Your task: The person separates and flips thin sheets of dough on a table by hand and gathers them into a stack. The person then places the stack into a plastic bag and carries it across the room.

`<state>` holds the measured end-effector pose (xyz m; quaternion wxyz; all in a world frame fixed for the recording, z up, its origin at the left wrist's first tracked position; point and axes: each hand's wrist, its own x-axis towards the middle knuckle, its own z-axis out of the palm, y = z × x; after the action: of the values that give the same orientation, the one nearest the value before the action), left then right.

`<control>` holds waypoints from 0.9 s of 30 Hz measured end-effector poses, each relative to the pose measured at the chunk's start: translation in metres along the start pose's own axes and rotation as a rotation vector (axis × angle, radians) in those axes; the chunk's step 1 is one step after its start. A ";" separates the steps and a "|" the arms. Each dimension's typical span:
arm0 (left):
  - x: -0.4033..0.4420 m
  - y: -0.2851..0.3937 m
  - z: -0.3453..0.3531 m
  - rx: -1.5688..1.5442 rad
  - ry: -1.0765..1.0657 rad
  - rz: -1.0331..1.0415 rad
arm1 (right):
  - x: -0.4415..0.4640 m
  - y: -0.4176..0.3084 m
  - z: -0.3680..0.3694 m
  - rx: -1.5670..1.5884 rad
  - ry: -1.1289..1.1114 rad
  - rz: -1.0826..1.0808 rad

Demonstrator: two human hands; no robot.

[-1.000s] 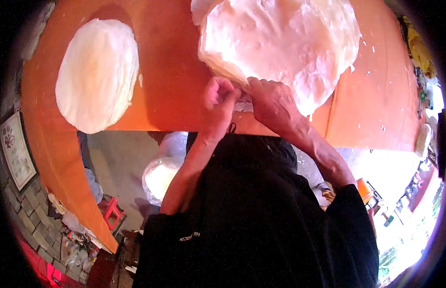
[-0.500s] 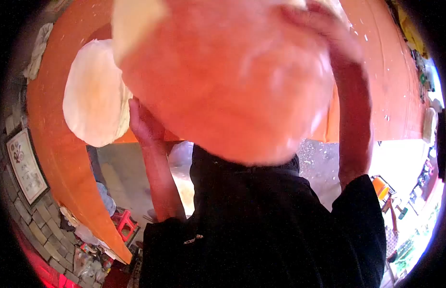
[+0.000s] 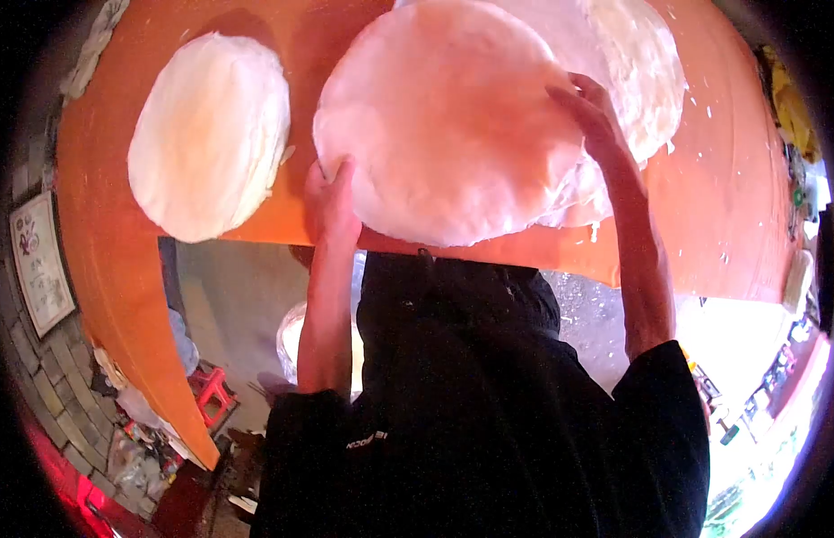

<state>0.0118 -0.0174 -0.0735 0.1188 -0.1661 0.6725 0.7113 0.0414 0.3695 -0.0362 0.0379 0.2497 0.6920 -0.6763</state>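
A large, round, pale flat sheet (image 3: 444, 125) spans the space in front of me; its material is hard to tell, perhaps dough or flatbread. My left hand (image 3: 334, 193) is closed on its lower left edge, thumb on top and the other fingers mostly hidden beneath. At the right edge, my right hand (image 3: 592, 112) grips it with fingers bent over the rim. Behind and right of it lies a pile of similar pale sheets (image 3: 646, 81) with ragged edges, partly covered. Another stack of round pale sheets (image 3: 206, 134) sits on the orange table (image 3: 722, 179) to the left.
White scraps dot the table's right side. Below the table's front edge, a shiny bag-like thing (image 3: 293, 336) is partly hidden by my left forearm. A red stool (image 3: 212, 394) stands at lower left, and a framed picture (image 3: 42, 264) is by the brick wall.
The round sheet has come down from close to the camera towards the table, now lying flatter with both hands at its edges. My view has shifted, revealing more of the right pile.
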 end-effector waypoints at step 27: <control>0.147 0.141 -0.344 -0.044 0.357 0.203 | 0.109 -0.106 0.377 -0.173 -0.300 -0.451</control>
<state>-0.1524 -0.3774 -0.0164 -0.0781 -0.2235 0.6805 0.6934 -0.2034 0.0459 -0.0129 0.0097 -0.0178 0.7720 -0.6353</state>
